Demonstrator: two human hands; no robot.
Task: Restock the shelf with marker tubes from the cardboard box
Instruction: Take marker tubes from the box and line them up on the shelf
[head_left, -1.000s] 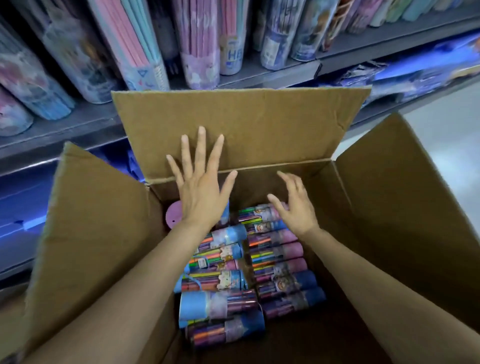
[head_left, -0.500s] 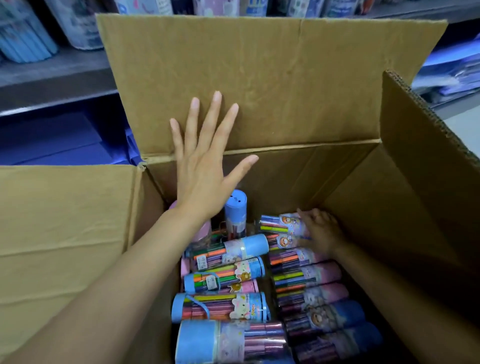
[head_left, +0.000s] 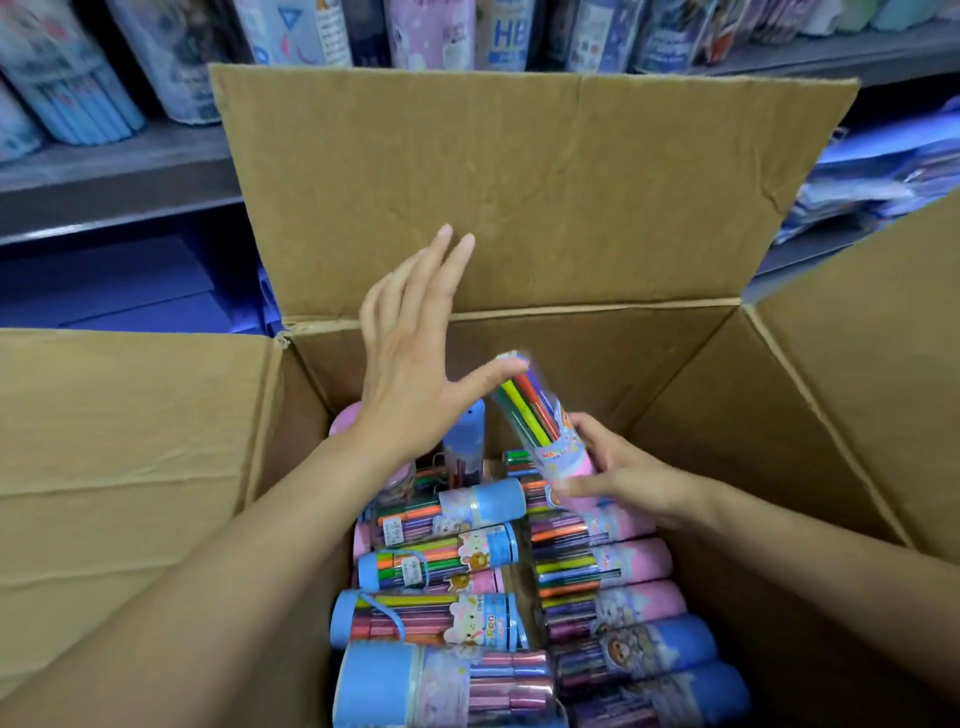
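**One tube lifted, the rest lying in the box**

On the far left, a grey shelf (head_left: 119, 171) carries upright packs of stationery (head_left: 67, 98) that lean against one another. Below and in front of it stands the cardboard box (head_left: 130, 467), its flaps folded outward and its back flap (head_left: 519, 182) standing up against the shelf.

The left hand (head_left: 410, 379) hovers over the box's back left corner, palm turned away, fingers straight and slightly apart, thumb stretched to the right. It holds nothing; the thumb tip lies at the top end of the lifted tube, though contact cannot be told. Just under the wrist a blue-capped tube (head_left: 465, 434) stands upright, with a pink cap (head_left: 345, 423) beside it at the box wall.

Inside the box, marker tubes (head_left: 441, 561) lie on their sides in two stacked columns, blue caps on the left column, pink and blue on the right one.

To the right of the left hand, the right hand (head_left: 623, 475) grips the pink base of one marker tube (head_left: 540, 421), fingers and thumb curled round it. This tube is tilted, its top end leaning left, raised above the right column near the back wall of the box.
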